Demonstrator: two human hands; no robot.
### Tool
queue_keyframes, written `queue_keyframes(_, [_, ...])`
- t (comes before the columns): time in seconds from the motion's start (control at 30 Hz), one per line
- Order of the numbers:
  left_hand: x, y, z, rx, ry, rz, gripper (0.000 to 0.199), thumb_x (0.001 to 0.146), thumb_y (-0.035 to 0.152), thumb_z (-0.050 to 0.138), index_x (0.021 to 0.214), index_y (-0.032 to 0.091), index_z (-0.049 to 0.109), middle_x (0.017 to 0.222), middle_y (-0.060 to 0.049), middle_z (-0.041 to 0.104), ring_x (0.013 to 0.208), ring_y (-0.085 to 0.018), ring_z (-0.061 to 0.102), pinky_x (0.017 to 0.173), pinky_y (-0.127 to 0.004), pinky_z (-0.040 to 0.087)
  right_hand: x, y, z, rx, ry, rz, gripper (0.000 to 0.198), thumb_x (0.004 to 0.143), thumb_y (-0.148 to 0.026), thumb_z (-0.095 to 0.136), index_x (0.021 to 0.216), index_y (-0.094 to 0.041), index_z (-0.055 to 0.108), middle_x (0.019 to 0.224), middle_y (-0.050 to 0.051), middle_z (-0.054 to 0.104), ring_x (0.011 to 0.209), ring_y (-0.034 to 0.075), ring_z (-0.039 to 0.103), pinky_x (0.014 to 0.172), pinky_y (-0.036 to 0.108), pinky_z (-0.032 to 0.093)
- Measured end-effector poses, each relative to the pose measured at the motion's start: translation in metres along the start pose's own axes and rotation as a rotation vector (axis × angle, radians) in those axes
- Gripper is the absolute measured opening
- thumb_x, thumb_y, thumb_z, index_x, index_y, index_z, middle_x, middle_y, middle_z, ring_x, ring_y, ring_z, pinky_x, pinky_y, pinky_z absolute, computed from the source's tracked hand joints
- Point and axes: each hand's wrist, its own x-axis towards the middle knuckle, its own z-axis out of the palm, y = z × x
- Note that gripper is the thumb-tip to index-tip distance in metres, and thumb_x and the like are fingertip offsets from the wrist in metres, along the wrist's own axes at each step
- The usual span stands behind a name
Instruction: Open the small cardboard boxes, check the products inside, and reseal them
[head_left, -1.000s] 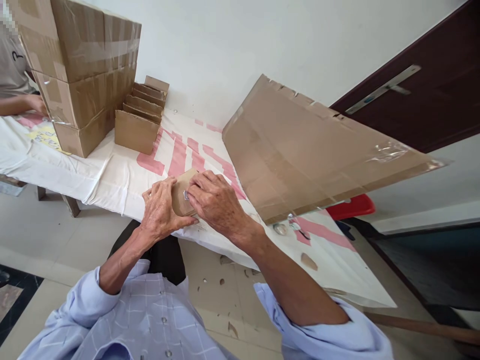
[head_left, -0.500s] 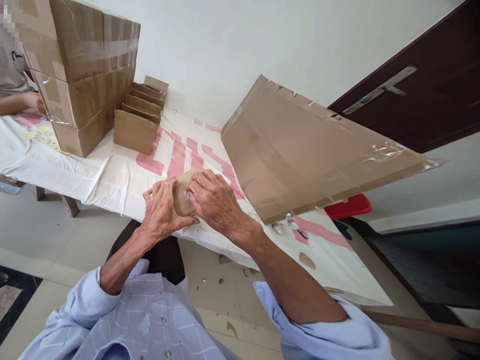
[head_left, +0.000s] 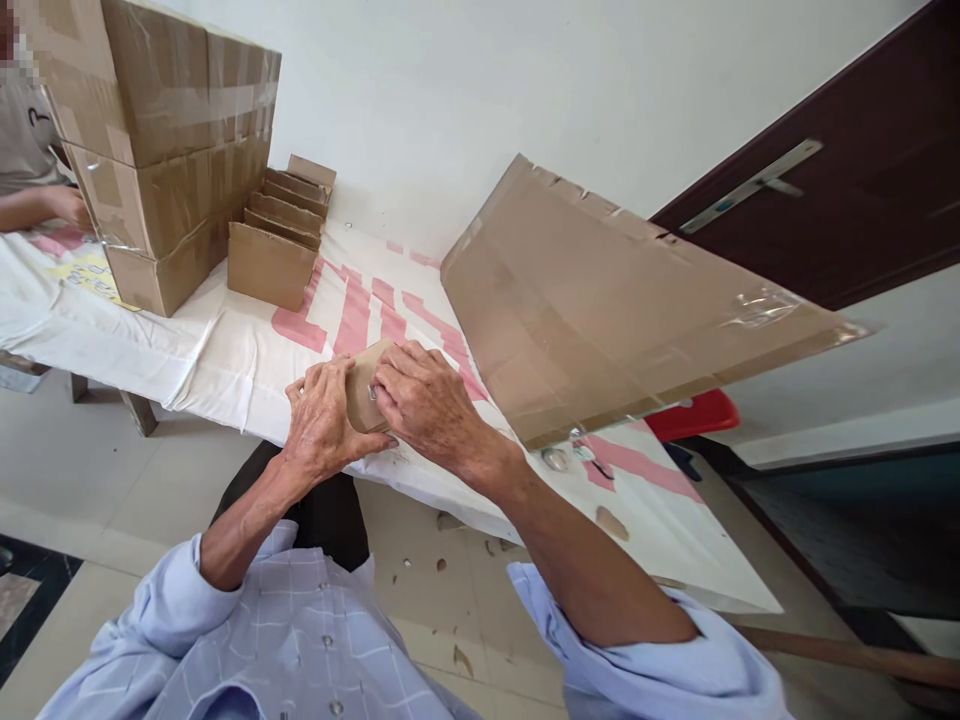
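Note:
At the near edge of the table, my left hand (head_left: 319, 420) grips a small brown cardboard piece (head_left: 360, 408), its thumb along the near side and its fingers over the far side. Whether this is a small box or a flat layered piece I cannot tell. My right hand (head_left: 427, 405) rests on the right part of the cardboard, with its fingers bent together. A tiny pale, shiny thing (head_left: 372, 393) shows at its fingertips, against the cardboard's face. The fingers hide most of it, so its kind is unclear.
Taped cartons (head_left: 176, 180) are stacked at the left, beside an open box with cardboard dividers (head_left: 274, 262). A large cardboard sheet (head_left: 585, 310) leans at the right. Behind the cartons, a co-worker's hand (head_left: 69, 207) shows. A tape roll (head_left: 555, 459) lies on the white cloth (head_left: 240, 370).
Both hands keep nearly the same hold on the cardboard piece. The view has shifted very slightly, and the fingers of my right hand have moved only a little.

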Motion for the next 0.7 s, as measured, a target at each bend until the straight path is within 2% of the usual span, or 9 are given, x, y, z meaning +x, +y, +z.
queue_keyframes(0.17, [0.0007,0.0027,0.0006,0.008,-0.001,0.005,0.098,0.063,0.037,0.102,0.144,0.028,0.048,0.153,-0.014,0.064,0.143,-0.042,0.057,0.118,-0.060,0.039,-0.0025,0.0019,-0.0005,0.010,0.005,0.011,0.029,0.105,-0.009,0.052,0.098,-0.019,0.077,0.104,0.013,0.071,0.099,0.029,0.054,0.086,0.042,0.042])
queue_keyframes(0.43, [0.0013,0.0035,0.0034,0.004,0.002,0.016,0.098,0.063,0.037,0.101,0.145,0.029,0.047,0.150,-0.013,0.065,0.142,-0.041,0.058,0.117,-0.059,0.040,-0.0024,0.0017,0.0009,-0.014,-0.003,0.007,0.029,0.102,-0.007,0.052,0.095,-0.020,0.077,0.102,0.012,0.071,0.099,0.029,0.054,0.084,0.042,0.039])
queue_keyframes(0.7, [0.0019,0.0062,0.0025,0.019,0.002,0.005,0.094,0.064,0.037,0.099,0.143,0.029,0.049,0.151,-0.013,0.064,0.142,-0.042,0.057,0.117,-0.061,0.040,-0.0069,0.0031,-0.0021,0.043,0.006,0.016,0.029,0.107,-0.009,0.051,0.098,-0.019,0.077,0.104,0.012,0.072,0.100,0.028,0.055,0.087,0.041,0.042])
